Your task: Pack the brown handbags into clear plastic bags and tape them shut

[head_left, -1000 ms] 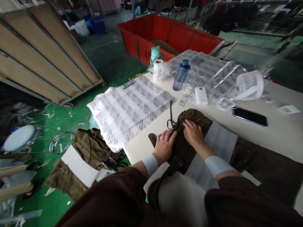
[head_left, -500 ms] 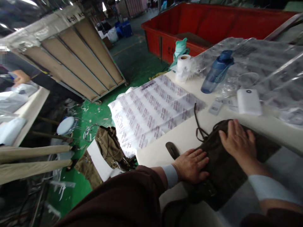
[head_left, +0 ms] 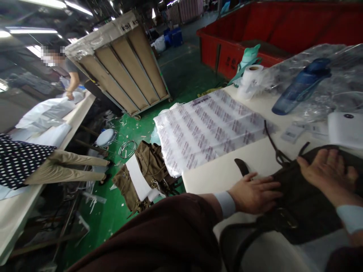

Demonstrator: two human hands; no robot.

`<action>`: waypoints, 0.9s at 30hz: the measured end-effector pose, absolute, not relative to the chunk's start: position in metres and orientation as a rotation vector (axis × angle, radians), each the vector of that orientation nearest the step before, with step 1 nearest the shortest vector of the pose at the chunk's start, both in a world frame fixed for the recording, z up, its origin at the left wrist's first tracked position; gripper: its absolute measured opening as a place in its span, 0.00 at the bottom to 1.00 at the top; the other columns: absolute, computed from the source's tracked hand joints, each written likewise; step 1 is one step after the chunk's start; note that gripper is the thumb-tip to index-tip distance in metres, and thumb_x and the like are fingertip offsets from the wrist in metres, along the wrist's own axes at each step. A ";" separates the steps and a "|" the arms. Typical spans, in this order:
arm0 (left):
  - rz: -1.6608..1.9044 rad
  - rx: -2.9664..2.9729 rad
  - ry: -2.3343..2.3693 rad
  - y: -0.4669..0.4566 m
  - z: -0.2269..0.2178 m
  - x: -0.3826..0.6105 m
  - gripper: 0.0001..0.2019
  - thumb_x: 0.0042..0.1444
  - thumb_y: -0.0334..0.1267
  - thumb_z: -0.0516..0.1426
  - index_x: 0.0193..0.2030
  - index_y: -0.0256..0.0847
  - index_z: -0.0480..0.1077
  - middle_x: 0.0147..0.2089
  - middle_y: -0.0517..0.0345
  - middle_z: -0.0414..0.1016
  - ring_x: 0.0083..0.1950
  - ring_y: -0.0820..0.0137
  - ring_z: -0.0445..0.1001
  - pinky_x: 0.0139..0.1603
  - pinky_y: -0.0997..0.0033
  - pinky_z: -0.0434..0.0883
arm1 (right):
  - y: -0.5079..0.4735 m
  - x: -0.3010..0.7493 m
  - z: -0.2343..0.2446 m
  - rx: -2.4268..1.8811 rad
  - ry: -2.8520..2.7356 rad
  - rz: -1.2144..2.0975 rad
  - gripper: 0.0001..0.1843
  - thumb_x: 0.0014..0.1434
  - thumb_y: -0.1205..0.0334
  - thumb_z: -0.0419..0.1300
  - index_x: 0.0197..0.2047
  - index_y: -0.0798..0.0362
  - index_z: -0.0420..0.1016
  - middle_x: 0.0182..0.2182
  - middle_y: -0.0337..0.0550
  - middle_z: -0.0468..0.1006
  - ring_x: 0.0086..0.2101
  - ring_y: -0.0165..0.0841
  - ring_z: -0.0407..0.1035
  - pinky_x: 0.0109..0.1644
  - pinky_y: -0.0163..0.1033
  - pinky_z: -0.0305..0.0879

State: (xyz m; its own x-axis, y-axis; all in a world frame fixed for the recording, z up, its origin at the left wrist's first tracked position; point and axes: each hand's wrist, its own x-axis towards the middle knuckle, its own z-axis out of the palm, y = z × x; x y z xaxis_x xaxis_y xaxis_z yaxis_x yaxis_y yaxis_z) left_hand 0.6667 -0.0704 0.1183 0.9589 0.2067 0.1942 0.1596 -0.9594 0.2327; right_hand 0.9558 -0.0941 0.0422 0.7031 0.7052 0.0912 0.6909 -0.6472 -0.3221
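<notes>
A dark brown bag [head_left: 306, 204] with a drawstring and straps lies on the white table [head_left: 215, 173] in front of me. My left hand [head_left: 255, 192] rests flat on the bag's left part, fingers stretched out. My right hand [head_left: 326, 173] lies flat on the bag's upper right, fingers spread. Neither hand grips anything. A stack of clear printed plastic bags [head_left: 210, 128] hangs over the table's left edge just beyond the bag.
A blue bottle [head_left: 300, 90], a white tape roll [head_left: 249, 81] and a white power bank [head_left: 344, 128] stand behind. More olive bags [head_left: 147, 170] lie on the green floor. A red bin [head_left: 272, 30] is at the back. Another person [head_left: 68, 75] works at a left table.
The view has swung left and closer. Both hands went from gathering the bag's top to lying flat on it, and have spread further apart.
</notes>
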 end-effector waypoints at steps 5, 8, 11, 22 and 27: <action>0.298 2.515 1.319 -0.026 0.139 0.543 0.13 0.60 0.38 0.50 0.51 0.41 0.67 0.50 0.51 0.69 0.50 0.66 0.69 0.52 0.62 0.66 | -0.098 0.958 0.057 -2.644 -1.113 0.192 0.41 0.55 0.45 0.48 0.64 0.65 0.53 0.63 0.66 0.49 0.60 0.58 0.46 0.54 0.67 0.45; 0.036 2.379 1.491 0.007 0.138 0.497 0.11 0.58 0.40 0.53 0.46 0.40 0.69 0.46 0.52 0.69 0.46 0.67 0.71 0.47 0.68 0.68 | -0.113 0.909 0.083 -2.619 -1.104 0.155 0.35 0.57 0.47 0.45 0.59 0.62 0.63 0.63 0.65 0.51 0.58 0.61 0.50 0.50 0.66 0.53; -0.087 2.328 1.434 0.024 0.133 0.486 0.09 0.59 0.40 0.52 0.40 0.41 0.70 0.44 0.54 0.71 0.43 0.67 0.72 0.43 0.71 0.68 | -0.138 0.844 0.101 -2.482 -1.158 0.005 0.33 0.57 0.46 0.46 0.58 0.61 0.64 0.63 0.62 0.52 0.57 0.57 0.55 0.52 0.60 0.58; -0.155 2.293 1.237 0.047 0.126 0.482 0.09 0.57 0.37 0.50 0.38 0.37 0.69 0.40 0.49 0.73 0.41 0.65 0.73 0.42 0.68 0.68 | -0.199 0.712 0.121 -2.241 -1.326 0.035 0.24 0.59 0.52 0.47 0.49 0.61 0.69 0.55 0.58 0.66 0.53 0.44 0.63 0.57 0.48 0.61; -0.170 2.295 1.175 0.049 0.127 0.479 0.10 0.56 0.39 0.53 0.42 0.36 0.68 0.42 0.47 0.73 0.43 0.63 0.73 0.44 0.67 0.68 | -0.187 0.698 0.129 -2.276 -1.298 0.108 0.23 0.59 0.54 0.46 0.49 0.60 0.69 0.52 0.57 0.68 0.52 0.43 0.64 0.58 0.48 0.61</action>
State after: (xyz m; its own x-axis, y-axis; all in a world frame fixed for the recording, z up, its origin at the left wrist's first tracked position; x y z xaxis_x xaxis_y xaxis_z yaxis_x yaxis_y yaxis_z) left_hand 0.4794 0.0493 0.1265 0.6097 0.7118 -0.3487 0.7814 -0.4661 0.4149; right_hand 0.6984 -0.1875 0.1289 0.5392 0.8230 0.1789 0.7819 -0.4103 -0.4693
